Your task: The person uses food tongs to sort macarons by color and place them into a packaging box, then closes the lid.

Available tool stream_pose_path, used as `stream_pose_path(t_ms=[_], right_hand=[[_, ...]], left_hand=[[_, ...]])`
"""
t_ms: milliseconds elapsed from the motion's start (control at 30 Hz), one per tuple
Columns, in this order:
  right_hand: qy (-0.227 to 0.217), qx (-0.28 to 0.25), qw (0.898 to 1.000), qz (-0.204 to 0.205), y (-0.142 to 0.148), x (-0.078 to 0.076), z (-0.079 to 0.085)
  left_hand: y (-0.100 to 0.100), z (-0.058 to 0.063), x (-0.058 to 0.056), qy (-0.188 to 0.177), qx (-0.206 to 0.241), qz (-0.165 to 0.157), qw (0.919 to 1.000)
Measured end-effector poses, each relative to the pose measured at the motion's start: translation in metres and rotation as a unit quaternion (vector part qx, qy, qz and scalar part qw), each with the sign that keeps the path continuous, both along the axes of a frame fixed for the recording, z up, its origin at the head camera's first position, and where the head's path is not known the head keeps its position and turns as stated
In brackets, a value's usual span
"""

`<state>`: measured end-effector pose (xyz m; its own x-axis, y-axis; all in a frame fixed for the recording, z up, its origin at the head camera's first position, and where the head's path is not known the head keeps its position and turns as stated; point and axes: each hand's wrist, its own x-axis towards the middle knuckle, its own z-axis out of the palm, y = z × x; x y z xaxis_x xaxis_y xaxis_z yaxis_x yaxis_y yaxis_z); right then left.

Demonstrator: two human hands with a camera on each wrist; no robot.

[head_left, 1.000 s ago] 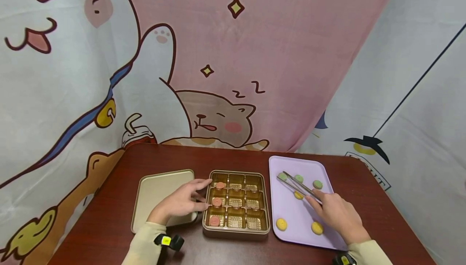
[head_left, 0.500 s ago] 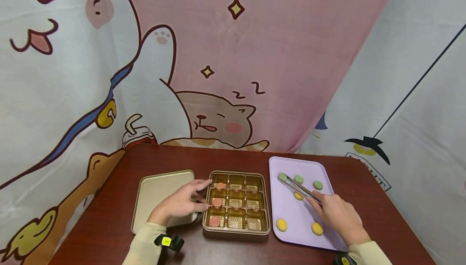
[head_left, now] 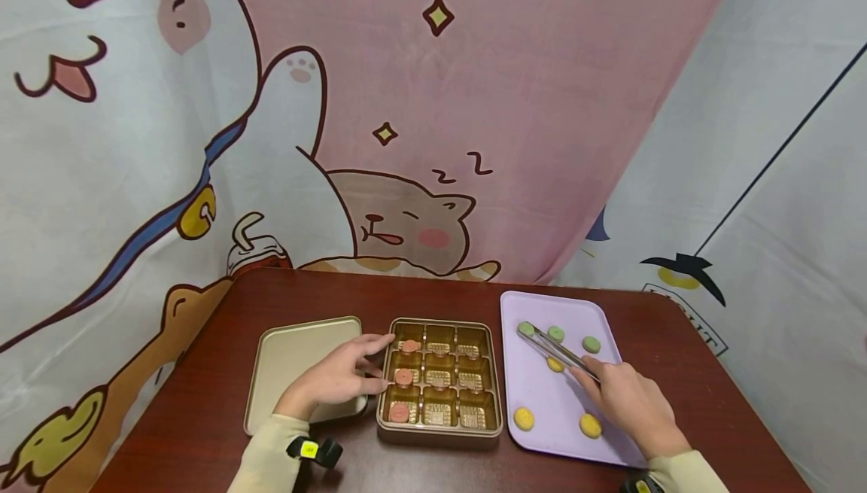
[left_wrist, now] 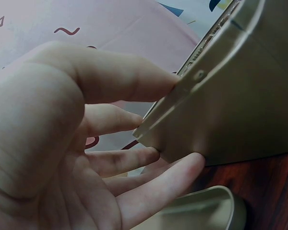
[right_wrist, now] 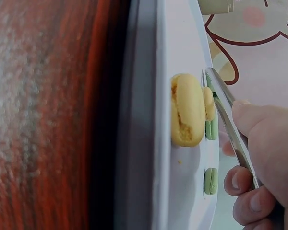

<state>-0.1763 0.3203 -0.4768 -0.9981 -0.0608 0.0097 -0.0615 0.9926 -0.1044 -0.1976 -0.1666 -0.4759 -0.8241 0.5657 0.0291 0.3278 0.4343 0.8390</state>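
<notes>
Tongs (head_left: 573, 360) narrowed abt grn macaron (head_left: 525, 328).

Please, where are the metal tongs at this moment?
In the head view, the metal tongs are on the right side, over the lilac tray, held by the right hand, with their tips at the leftmost green macaron.

A pink cartoon backdrop (head_left: 535, 101) is hanging right behind a dark reddish-brown table (head_left: 433, 299), and a printed cat (head_left: 406, 211) is snoozing down low lol. Whitish fabric (head_left: 779, 184) is covering the right side.
</notes>
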Motion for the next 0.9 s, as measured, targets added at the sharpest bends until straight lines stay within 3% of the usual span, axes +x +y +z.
stream_pose_path(t_ms=[300,900], right_hand=[[0.014,-0.013,1.0,0.0,0.0,0.001,0.0],[0.09,-0.036,0.995,0.027,-0.01,0.005,0.004]], left_hand=[[0.0,0.002,0.001,-0.008,0.014,-0.004,0.9999],[0.0,0.002,0.001,0.003,0.008,-0.006,0.9999]])
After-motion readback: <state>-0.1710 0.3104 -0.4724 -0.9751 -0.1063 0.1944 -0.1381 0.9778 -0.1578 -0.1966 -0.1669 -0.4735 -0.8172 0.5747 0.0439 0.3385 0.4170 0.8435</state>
